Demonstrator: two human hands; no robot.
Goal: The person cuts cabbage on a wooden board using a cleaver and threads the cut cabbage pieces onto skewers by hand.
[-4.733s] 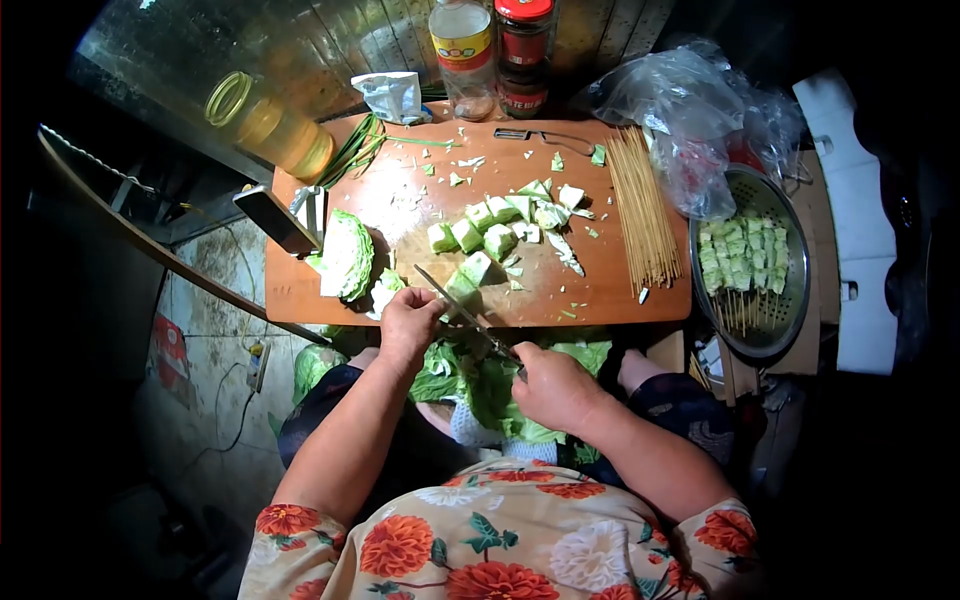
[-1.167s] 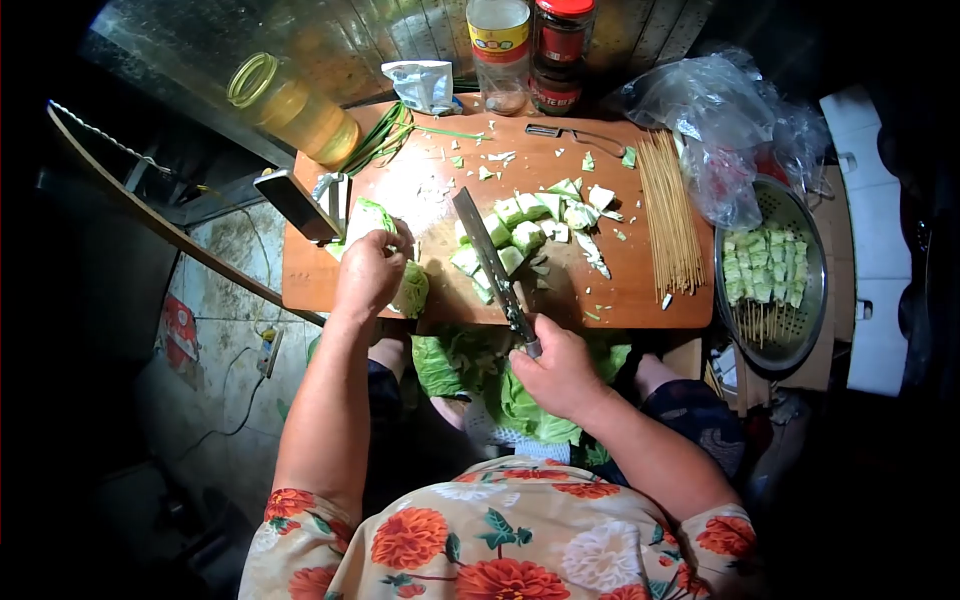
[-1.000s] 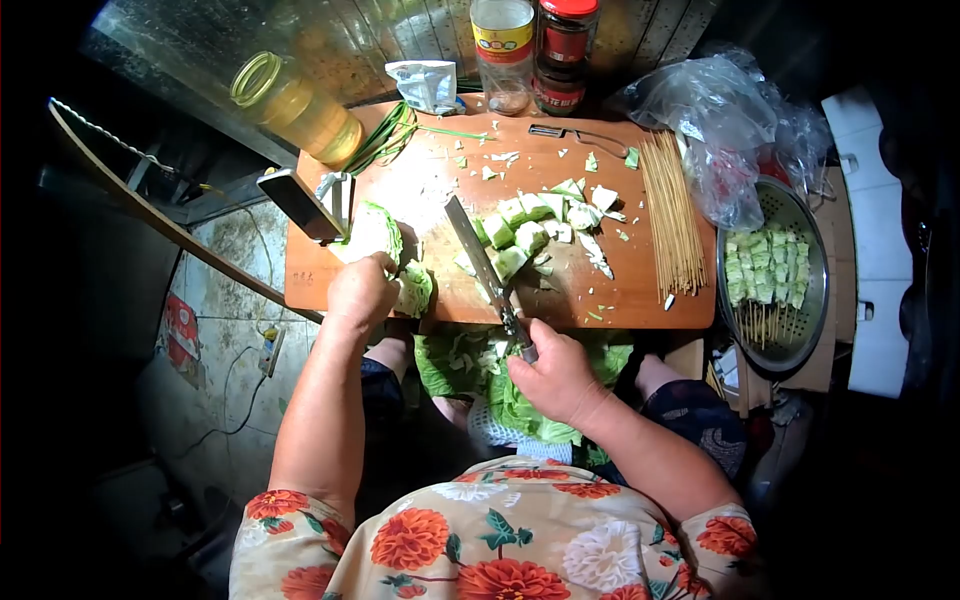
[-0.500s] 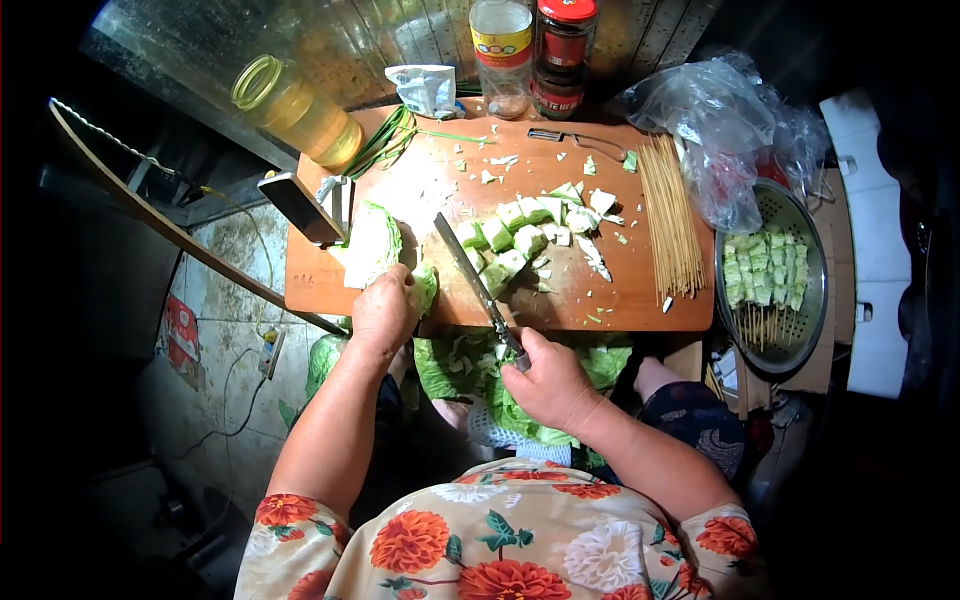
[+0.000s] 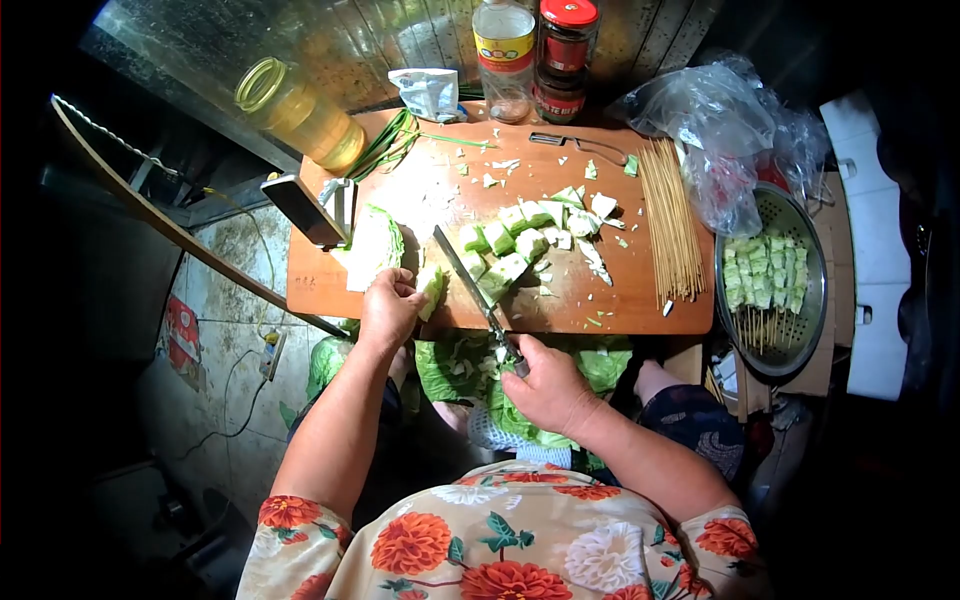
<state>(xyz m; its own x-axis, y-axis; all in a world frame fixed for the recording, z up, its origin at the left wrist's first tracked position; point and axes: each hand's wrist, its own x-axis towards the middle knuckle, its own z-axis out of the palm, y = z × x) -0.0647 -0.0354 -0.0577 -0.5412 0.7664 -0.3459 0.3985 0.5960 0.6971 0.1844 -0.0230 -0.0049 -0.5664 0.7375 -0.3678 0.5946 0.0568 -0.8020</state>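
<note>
Scrap-dotted wood on the surface gives you a lane between the cabbage chunks and the bamboo skewers. The knife slants over the front edge, barring a low sideways pass left of the chunks. A phone obstructs your left; a bottle and stacked jars block the back.

From the board's centre, one knife lies toward six o'clock, one phone at nine, one colander at three.
</note>
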